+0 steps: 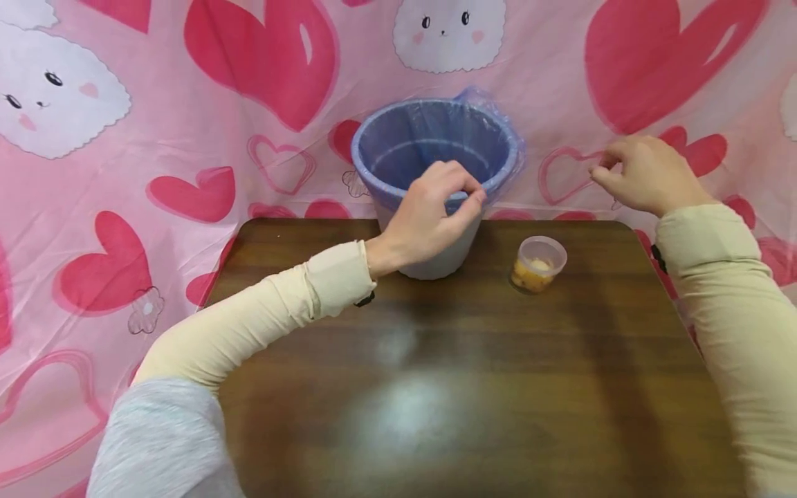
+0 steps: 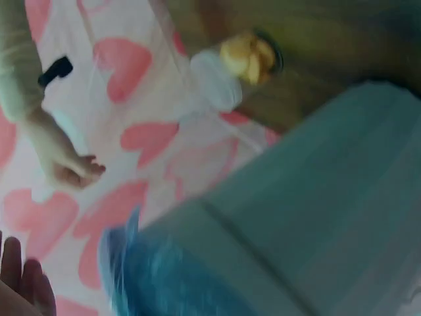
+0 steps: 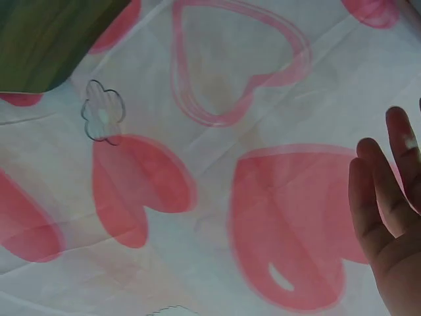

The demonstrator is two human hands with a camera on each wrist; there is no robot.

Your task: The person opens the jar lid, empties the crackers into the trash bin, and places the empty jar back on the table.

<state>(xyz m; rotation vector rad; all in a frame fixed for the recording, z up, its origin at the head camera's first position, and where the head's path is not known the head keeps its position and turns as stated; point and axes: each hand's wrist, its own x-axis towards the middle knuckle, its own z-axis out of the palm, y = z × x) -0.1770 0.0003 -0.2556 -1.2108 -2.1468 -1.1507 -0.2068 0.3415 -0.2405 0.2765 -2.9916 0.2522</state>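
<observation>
On the table (image 1: 498, 387), a bin (image 1: 451, 252) and cup (image 1: 557, 256) are standing; left hand (image 1: 432, 211) and right hand (image 1: 650, 173) are hovering, fingers loosely bent.

There's our bare left hand (image 1: 429, 216), raised in mid-air, fingers bent loosely toward the thumb, on a left arm in a cream cloth sleeve (image 1: 252, 315), light grey cloth higher up! And look, our bare right hand (image 1: 654, 174) hovers well apart, fingers slackly bent, our right arm (image 1: 722, 311) extended in matching cream.
</observation>
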